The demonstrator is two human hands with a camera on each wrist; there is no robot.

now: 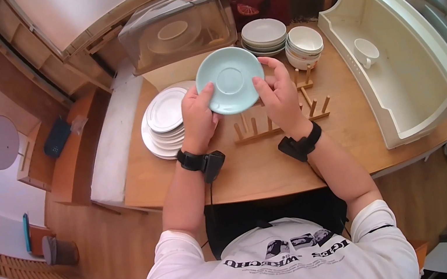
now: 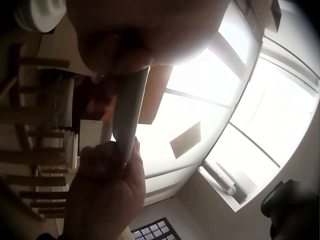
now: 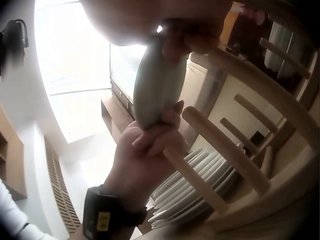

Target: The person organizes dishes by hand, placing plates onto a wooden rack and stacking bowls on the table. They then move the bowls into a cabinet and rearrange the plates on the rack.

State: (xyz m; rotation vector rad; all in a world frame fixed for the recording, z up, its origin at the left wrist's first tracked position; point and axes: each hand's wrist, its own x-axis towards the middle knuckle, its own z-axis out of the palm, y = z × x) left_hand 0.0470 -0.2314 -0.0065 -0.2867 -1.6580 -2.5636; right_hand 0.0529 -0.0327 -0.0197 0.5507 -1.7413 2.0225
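Note:
A pale turquoise saucer [image 1: 230, 80] is held up between both hands, its face turned toward the head camera. My left hand [image 1: 198, 115] grips the left rim, thumb on the front. On the opposite rim, my right hand [image 1: 281, 97] pinches it with the thumb in front and fingers behind. Both wrist views show the saucer [image 2: 129, 107] nearly edge-on. Below and behind it stands a wooden peg rack [image 1: 284, 128], partly hidden by the right hand. Just left of the left hand is a stack of white plates [image 1: 164, 112].
White dishes [image 1: 264, 33] and stacked bowls [image 1: 304, 43] stand at the back of the wooden table [image 1: 213, 182]. A cream bin [image 1: 403, 80] at the right holds a white cup [image 1: 366, 50]. A translucent cover [image 1: 175, 29] stands at the back left.

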